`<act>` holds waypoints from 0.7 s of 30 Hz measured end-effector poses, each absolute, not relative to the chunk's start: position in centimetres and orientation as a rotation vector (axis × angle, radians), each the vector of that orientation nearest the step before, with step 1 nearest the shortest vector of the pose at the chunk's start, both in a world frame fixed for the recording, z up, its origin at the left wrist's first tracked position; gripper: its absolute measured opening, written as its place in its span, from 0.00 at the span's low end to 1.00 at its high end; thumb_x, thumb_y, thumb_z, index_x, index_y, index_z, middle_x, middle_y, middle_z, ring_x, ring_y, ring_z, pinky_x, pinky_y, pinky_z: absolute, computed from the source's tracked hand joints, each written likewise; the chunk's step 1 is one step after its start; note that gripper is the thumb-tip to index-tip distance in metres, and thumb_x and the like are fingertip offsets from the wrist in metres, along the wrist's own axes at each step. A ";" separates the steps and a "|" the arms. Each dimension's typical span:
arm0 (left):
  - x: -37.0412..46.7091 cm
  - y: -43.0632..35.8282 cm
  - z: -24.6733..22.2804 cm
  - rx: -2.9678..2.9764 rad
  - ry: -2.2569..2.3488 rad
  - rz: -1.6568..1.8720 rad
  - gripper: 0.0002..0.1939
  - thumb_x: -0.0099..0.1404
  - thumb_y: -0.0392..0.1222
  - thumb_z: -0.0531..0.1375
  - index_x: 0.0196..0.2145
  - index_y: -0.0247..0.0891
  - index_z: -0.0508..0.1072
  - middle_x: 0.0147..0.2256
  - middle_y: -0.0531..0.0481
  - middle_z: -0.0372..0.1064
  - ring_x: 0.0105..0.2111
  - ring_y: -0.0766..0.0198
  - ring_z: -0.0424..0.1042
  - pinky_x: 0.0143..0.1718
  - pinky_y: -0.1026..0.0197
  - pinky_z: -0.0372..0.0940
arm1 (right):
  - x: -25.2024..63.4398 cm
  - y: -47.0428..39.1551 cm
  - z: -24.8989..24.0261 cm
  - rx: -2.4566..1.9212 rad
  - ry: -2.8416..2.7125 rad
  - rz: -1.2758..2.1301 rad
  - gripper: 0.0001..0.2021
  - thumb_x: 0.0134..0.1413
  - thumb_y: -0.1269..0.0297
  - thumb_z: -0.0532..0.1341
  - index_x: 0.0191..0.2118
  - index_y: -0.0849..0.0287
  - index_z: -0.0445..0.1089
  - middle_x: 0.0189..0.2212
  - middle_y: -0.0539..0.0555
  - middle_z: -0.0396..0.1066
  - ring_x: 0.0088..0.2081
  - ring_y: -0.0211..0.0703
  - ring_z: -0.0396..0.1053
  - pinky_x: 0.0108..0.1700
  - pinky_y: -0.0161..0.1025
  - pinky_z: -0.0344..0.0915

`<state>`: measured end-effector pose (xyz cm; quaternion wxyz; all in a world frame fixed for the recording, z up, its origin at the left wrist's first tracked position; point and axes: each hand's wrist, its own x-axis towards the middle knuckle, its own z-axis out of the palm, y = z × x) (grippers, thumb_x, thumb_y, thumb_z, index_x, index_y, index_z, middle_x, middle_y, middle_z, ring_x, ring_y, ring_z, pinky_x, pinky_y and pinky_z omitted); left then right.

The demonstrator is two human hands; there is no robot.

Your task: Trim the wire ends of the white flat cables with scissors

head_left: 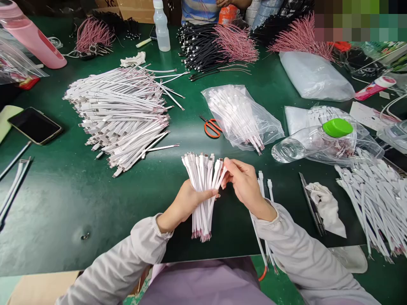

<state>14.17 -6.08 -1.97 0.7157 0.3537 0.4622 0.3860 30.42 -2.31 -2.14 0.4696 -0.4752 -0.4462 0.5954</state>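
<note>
My left hand [193, 197] is wrapped round a bundle of short white cables [201, 212], connector ends up and pinkish wire ends down. At the bundle's upper right, my right hand [243, 182] pinches the connector end of one white cable between thumb and fingers. A large pile of white cables [124, 114] lies to the left beyond my hands. Past the bundle, a clear bag of white cables [238, 114] rests beside orange-handled scissors [212, 128]. A few loose white cables [261, 182] lie by my right wrist, partly hidden by the sleeve.
A phone [34, 125] and pink bottle [34, 36] are at the left. On the right lie a green-capped bottle [299, 146], a cutter [311, 203] and more white cables [375, 203]. Black cables [203, 46] and a white bottle [162, 29] stand farther back, near another person.
</note>
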 end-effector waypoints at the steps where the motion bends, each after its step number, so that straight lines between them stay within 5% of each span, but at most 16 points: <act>1: 14.2 -6.1 -2.0 0.773 1.023 0.854 0.17 0.50 0.45 0.72 0.36 0.36 0.76 0.32 0.49 0.75 0.33 0.57 0.74 0.42 0.54 0.69 | 30.4 -2.3 -2.1 -1.167 -1.064 1.481 0.22 0.57 0.44 0.62 0.23 0.58 0.68 0.16 0.48 0.65 0.17 0.36 0.63 0.19 0.35 0.64; 5: 14.3 -6.1 -1.9 0.724 1.018 0.882 0.18 0.49 0.43 0.73 0.37 0.36 0.76 0.34 0.50 0.75 0.34 0.58 0.74 0.42 0.54 0.70 | 30.4 -2.1 -1.7 -1.117 -1.023 1.572 0.26 0.58 0.39 0.57 0.23 0.58 0.67 0.16 0.49 0.63 0.18 0.36 0.63 0.19 0.35 0.62; 12: 14.3 -6.0 -1.7 0.745 1.013 0.863 0.14 0.51 0.42 0.72 0.34 0.35 0.77 0.33 0.49 0.77 0.33 0.58 0.75 0.42 0.56 0.69 | 30.6 -2.0 -1.7 -1.069 -1.105 1.794 0.14 0.44 0.55 0.73 0.33 0.58 0.75 0.23 0.46 0.65 0.20 0.31 0.60 0.20 0.32 0.57; 21: 13.9 -6.0 -1.8 0.706 0.963 0.861 0.16 0.53 0.44 0.71 0.36 0.31 0.77 0.32 0.46 0.77 0.34 0.60 0.73 0.42 0.59 0.66 | 30.4 -2.2 -1.7 -0.983 -1.090 1.927 0.15 0.51 0.51 0.68 0.36 0.60 0.80 0.24 0.49 0.67 0.20 0.30 0.59 0.22 0.33 0.58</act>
